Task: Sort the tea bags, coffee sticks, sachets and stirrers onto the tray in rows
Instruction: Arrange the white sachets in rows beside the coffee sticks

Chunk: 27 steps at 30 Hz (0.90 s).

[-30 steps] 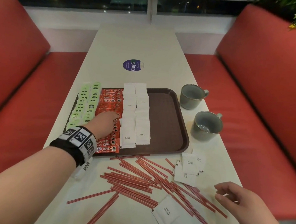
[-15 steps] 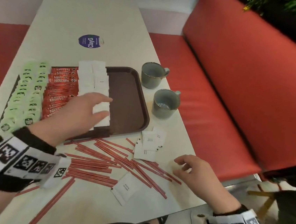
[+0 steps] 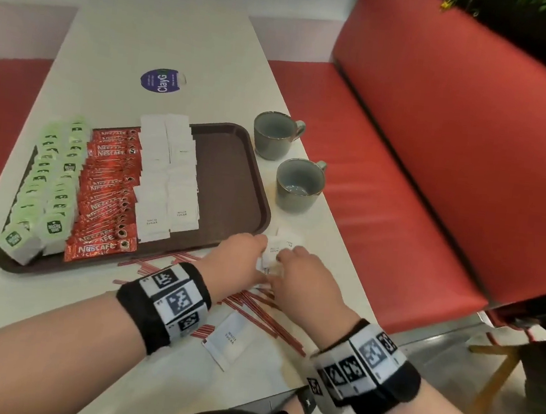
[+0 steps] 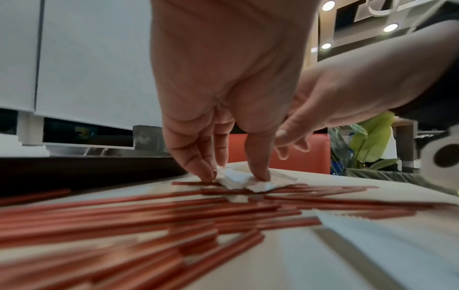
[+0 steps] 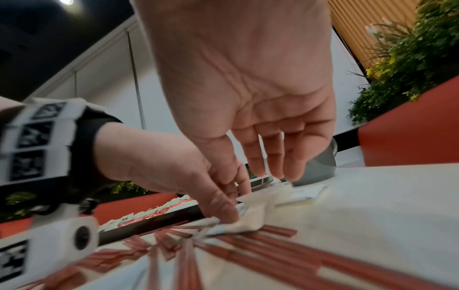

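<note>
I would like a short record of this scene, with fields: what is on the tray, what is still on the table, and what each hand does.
tray: rows of green tea bags, red coffee sticks and white sugar sachets; its right part is bare
table: red stirrers scattered, loose sachets, one sachet apart, two grey cups
left hand: fingers pinch the loose sachets
right hand: on the same sachets; grip unclear
stirrers on tray: none

Café booth: red bench seats [image 3: 439, 150], white table [image 3: 168, 37], mugs [image 3: 274, 134].
</note>
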Each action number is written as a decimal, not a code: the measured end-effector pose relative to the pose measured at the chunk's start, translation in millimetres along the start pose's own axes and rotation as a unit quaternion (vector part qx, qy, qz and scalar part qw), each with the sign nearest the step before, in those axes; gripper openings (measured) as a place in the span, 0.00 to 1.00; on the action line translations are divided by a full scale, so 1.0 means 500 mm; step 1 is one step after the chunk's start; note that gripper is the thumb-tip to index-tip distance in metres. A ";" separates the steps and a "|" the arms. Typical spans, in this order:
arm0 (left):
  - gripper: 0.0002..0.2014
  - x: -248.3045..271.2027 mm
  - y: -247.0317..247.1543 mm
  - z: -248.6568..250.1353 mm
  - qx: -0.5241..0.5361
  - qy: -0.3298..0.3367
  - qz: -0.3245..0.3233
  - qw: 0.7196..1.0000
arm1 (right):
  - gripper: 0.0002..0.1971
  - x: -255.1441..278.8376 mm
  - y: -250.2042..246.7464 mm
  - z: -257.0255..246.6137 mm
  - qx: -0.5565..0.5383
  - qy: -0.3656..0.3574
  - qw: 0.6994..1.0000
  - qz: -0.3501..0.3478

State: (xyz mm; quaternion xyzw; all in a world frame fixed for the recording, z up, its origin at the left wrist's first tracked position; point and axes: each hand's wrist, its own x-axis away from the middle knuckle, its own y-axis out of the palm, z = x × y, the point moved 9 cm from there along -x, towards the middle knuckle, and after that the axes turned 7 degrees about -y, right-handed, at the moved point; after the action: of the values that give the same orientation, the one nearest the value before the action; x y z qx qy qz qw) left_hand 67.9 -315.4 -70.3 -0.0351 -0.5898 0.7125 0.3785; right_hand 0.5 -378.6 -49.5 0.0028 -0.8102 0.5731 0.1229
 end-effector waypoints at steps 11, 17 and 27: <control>0.19 0.020 0.007 -0.023 0.030 -0.009 -0.017 0.999 | 0.28 -0.112 0.021 0.034 0.011 0.005 0.997 -0.071; 0.10 0.028 -0.001 -0.060 0.097 -0.024 -0.016 0.995 | 0.13 -0.118 0.011 0.044 -0.091 -0.002 0.994 -0.061; 0.05 0.064 -0.056 -0.145 0.291 -0.052 -0.012 0.955 | 0.02 -0.085 -0.003 0.079 -0.314 0.045 0.947 -0.048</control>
State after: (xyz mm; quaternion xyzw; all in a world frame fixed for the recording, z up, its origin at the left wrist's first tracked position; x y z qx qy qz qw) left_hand 95.1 -237.3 -55.3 0.1213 -0.3759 0.8495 0.3497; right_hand 34.2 -421.6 -69.3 -0.0228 -0.9415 0.2830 0.1817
